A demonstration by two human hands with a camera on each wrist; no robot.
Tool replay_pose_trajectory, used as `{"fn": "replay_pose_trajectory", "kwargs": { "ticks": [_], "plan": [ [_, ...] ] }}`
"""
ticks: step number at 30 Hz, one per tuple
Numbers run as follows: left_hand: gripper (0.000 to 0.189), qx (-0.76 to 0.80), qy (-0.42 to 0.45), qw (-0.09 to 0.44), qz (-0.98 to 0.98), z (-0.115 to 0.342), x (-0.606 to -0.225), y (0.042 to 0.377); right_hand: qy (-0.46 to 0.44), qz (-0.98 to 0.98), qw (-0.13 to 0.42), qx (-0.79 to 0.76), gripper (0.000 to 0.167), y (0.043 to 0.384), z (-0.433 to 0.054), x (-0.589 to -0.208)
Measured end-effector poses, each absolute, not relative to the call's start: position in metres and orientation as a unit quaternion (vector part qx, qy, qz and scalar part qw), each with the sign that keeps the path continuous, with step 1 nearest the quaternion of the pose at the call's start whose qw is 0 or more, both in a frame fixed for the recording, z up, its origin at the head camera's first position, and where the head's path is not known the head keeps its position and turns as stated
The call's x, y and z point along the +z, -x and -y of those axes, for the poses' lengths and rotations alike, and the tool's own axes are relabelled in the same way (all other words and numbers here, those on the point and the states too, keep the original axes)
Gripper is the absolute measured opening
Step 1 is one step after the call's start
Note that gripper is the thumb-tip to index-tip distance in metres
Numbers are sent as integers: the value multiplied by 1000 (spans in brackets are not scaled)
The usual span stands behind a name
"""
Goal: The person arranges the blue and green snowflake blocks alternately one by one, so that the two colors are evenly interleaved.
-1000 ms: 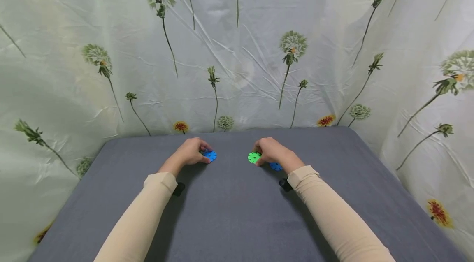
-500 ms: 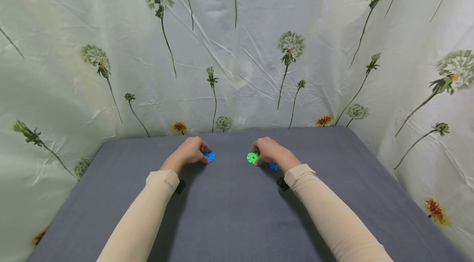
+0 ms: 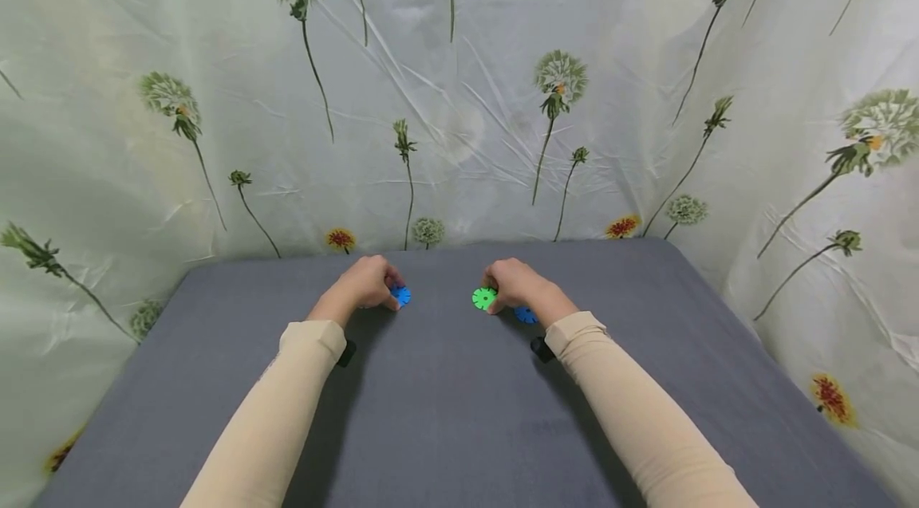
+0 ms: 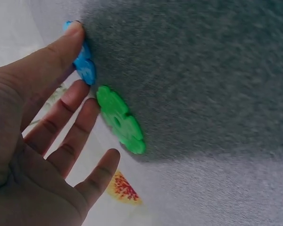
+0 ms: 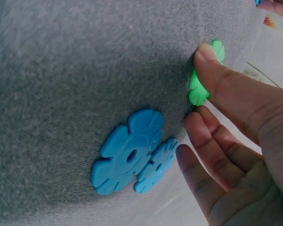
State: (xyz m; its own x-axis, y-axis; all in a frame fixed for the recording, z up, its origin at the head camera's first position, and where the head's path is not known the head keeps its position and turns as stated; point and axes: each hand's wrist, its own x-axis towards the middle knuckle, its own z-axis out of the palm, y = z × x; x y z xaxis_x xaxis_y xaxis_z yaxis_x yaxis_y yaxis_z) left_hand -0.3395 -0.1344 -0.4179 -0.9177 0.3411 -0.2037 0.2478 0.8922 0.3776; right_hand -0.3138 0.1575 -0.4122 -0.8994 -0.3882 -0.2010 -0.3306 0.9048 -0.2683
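Observation:
My left hand point(image 3: 362, 283) pinches a blue notched plastic building disc point(image 3: 402, 297) between thumb and fingers at the far part of the table. Under that hand's other fingers, the left wrist view shows a green notched disc point(image 4: 120, 120) close by. Across from it, my right hand point(image 3: 520, 285) pinches another green notched disc point(image 3: 481, 301) by its edge, thumb on the near face. Two flower-shaped blue discs lie beside the right hand's loose fingers: a larger-looking blue disc point(image 5: 115, 148) and a second blue disc point(image 5: 148, 178) right against it.
A grey cloth-covered table point(image 3: 445, 412) spreads beneath both arms. Behind and at the sides hangs a pale curtain point(image 3: 459, 93) printed with dandelions, meeting the table's far edge. A small black device point(image 3: 543, 349) sits under the right wrist.
Both hands keep their pinches on the discs. In the head view, hands, discs and background have all shifted slightly left and up together.

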Motion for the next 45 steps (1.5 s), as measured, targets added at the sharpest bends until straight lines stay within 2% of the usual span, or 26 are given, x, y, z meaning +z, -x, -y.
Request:
{"fn": "replay_pose_trajectory", "kwargs": {
  "ticks": [28, 45],
  "plan": [
    [33, 169, -121, 135, -969, 128, -416, 333, 180, -967, 125, -129, 40, 313, -154, -418],
    [37, 173, -103, 141, -969, 125, -411, 333, 243, -945, 142, -165, 47, 319, -164, -414]
  ]
}}
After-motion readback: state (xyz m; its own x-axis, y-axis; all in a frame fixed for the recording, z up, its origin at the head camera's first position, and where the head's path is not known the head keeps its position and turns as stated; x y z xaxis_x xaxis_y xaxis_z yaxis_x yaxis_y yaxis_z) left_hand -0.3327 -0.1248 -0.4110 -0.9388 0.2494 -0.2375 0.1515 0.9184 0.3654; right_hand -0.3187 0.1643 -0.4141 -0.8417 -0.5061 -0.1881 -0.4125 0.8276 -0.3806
